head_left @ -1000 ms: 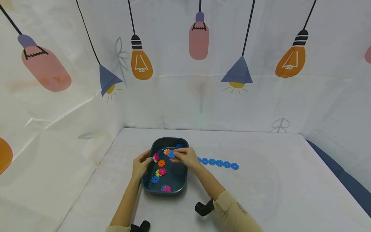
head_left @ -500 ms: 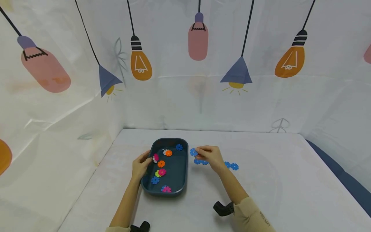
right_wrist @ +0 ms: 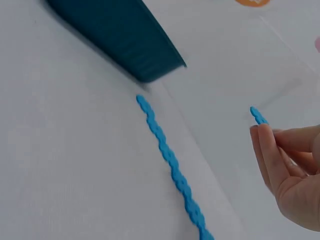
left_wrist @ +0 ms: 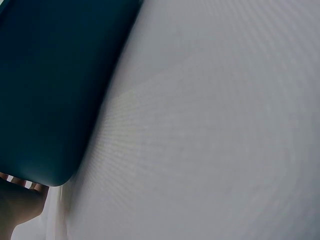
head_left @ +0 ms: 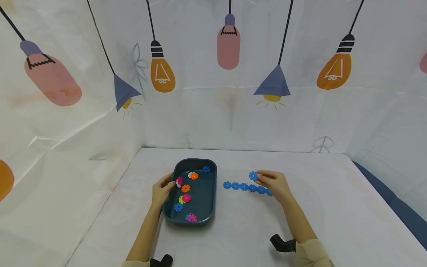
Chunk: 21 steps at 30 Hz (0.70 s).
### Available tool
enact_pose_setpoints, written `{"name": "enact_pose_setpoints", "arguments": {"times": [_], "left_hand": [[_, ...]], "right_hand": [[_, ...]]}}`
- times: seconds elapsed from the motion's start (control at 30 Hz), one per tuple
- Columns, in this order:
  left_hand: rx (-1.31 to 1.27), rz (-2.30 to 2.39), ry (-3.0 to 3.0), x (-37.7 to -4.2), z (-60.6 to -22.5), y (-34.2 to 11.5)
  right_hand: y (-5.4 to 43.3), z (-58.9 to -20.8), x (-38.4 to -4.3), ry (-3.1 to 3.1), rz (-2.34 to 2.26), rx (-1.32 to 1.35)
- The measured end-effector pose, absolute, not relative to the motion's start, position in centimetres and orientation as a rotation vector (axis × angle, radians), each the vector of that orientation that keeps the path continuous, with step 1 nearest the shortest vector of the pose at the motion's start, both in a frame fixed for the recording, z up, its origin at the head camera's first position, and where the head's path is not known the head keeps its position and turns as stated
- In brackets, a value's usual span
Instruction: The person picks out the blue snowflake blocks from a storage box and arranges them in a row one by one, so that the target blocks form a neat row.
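Observation:
My left hand (head_left: 161, 191) grips the left rim of a dark teal tray (head_left: 208, 198), thumb over the edge; in the left wrist view its fingers (left_wrist: 37, 187) lie against the tray's outside. Notched plastic discs lie in the tray, among them an orange disc (head_left: 185, 188), a pink disc (head_left: 186, 198) and a blue disc (head_left: 178, 207). My right hand (head_left: 276, 184) pinches a single blue notched disc (head_left: 252, 175) between thumb and fingers, above the table. Just below it lies a row of joined blue discs (head_left: 244, 186); its right end is partly hidden by the hand.
The white table (head_left: 333, 207) extends right and forward of the tray. A pale wall sheet (head_left: 200, 111) printed with lamps closes off the back and left. Black wrist mounts (head_left: 283, 243) sit on both forearms.
My right hand has lifted a blue disc out of the tray and carried it right, over the row of discs. The left hand and tray have stayed put.

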<state>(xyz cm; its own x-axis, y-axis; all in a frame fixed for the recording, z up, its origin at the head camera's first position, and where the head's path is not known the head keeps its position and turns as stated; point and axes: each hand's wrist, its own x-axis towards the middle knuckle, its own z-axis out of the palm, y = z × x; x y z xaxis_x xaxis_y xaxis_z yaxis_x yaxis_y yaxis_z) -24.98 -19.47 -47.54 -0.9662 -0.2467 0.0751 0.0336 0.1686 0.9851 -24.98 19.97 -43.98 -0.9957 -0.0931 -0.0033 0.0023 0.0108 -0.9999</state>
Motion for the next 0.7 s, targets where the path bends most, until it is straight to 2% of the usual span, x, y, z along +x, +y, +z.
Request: {"name": "enact_pose_setpoints", "arguments": {"times": [0.2,0.7], "left_hand": [[0.197,-1.86,-2.247,-23.3,-44.8,-18.4],[0.199,-1.879,-2.241,-23.2,-44.7,-18.5]], "right_hand": [[23.3,-44.5,-24.3,2.167,-2.215,-0.033],[29.0,-46.1,-23.4,2.203,-2.16,0.123]]}}
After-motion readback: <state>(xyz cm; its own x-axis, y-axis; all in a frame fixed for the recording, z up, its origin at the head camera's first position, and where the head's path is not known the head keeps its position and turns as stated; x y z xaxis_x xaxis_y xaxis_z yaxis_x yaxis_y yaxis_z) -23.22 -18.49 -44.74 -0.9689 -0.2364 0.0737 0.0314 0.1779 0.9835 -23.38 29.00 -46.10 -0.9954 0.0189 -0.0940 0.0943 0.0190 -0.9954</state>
